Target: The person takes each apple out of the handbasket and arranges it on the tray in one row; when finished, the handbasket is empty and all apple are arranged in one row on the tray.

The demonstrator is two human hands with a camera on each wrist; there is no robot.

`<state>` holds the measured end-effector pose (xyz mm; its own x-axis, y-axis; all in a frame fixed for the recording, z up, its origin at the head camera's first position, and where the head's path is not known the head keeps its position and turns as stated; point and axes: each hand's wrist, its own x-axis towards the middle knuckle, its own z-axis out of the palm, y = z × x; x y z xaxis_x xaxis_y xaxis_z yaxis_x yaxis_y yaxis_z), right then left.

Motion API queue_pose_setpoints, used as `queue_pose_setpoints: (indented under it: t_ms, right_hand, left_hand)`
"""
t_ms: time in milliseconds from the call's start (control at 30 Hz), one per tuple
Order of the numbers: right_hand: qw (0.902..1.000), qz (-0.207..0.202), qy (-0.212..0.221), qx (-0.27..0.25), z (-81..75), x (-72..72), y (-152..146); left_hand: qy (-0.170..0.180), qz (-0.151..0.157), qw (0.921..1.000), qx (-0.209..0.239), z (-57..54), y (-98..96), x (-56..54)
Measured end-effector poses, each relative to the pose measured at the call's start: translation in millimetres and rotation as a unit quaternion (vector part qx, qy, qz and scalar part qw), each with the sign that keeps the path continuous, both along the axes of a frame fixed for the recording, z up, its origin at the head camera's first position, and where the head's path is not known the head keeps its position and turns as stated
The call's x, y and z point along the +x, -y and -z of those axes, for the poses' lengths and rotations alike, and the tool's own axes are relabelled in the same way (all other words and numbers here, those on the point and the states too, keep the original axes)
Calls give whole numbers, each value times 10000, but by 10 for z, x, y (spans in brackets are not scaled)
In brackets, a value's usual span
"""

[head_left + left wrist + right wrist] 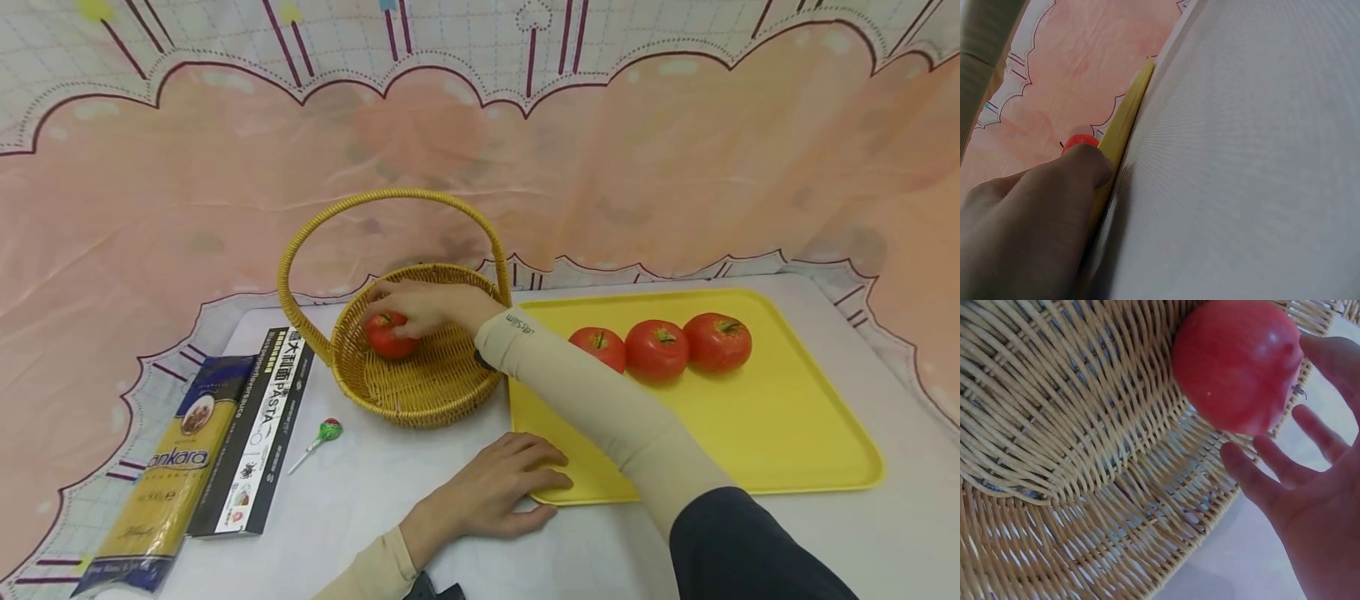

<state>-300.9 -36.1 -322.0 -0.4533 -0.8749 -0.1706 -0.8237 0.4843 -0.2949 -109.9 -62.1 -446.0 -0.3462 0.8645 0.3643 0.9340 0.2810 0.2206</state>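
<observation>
A red tomato (392, 335) lies inside the round wicker basket (427, 408), toward its left side. My right hand (427, 308) reaches over the basket rim, its fingers spread loosely about that tomato. In the right wrist view several fingertips stand slightly off the tomato (1238, 365), and one digit is right at its edge. My left hand (506, 487) rests with extended fingers on the front left corner of the yellow tray (780, 433). Three more tomatoes, one of them this right-hand tomato (717, 342), sit in a row on the tray, the left one partly behind my right sleeve.
The basket's tall handle (393, 193) arches above it. Left of the basket lie a green-wrapped lollipop (328, 430), a black and white pasta box (255, 433) and a yellow and blue pasta bag (172, 467). A patterned cloth (480, 183) hangs behind the white table (360, 508).
</observation>
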Motion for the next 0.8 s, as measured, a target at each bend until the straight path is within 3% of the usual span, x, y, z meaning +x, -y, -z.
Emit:
queue_pose_setpoints:
  t_ms: [333, 800]
  right_hand:
    - [9993, -129, -84, 345, 76, 1, 128]
    - [9988, 81, 334, 348, 134, -62, 218]
  left_hand:
    - [-1, 24, 10000, -40, 7, 17, 2]
    - [-54, 25, 10000, 6, 25, 23, -6]
